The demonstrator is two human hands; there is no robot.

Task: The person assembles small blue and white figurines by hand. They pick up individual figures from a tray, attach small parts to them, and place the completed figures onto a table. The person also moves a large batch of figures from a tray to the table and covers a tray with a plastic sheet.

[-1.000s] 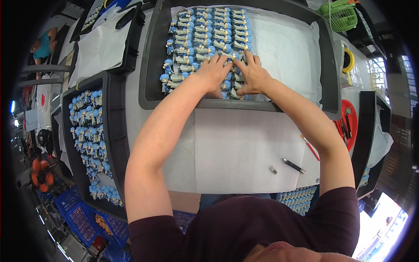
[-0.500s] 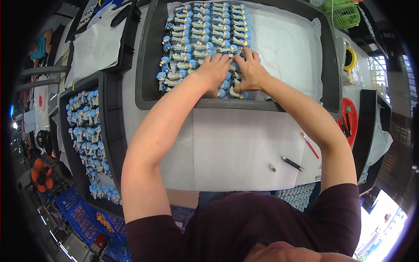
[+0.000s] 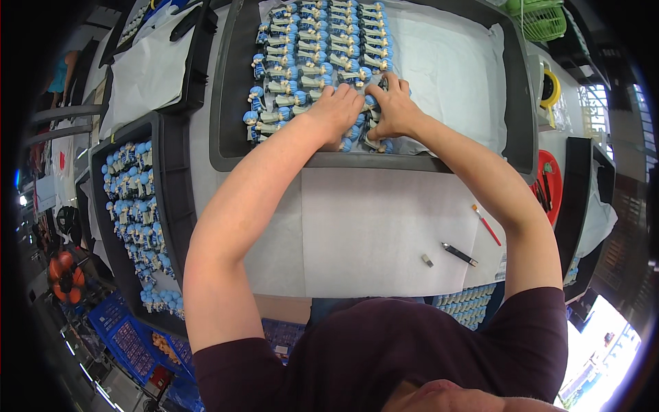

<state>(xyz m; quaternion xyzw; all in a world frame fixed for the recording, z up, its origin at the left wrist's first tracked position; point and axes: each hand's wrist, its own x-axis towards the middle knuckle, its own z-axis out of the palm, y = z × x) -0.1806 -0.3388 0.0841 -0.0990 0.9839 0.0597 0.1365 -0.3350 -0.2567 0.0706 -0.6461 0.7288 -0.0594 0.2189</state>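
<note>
Snag risk, tight pack

Got blue-haired figurines [image 3: 343, 40] lying in close columns across L & ctr of dark grey tray [image 3: 519, 103], on white liner [image 3: 446, 75]. Has L hand [image 3: 334, 113] and R hand [image 3: 397, 110] side by side over near rows, w/ fingers bent, R thumb spread; can't tell whether gripping any. Could shift neighbours via snagging fingertips, given tight gaps. Could skew columns if pushed unevenly. Might ruck liner if dragged, or scuff finish from rubbing.
</note>
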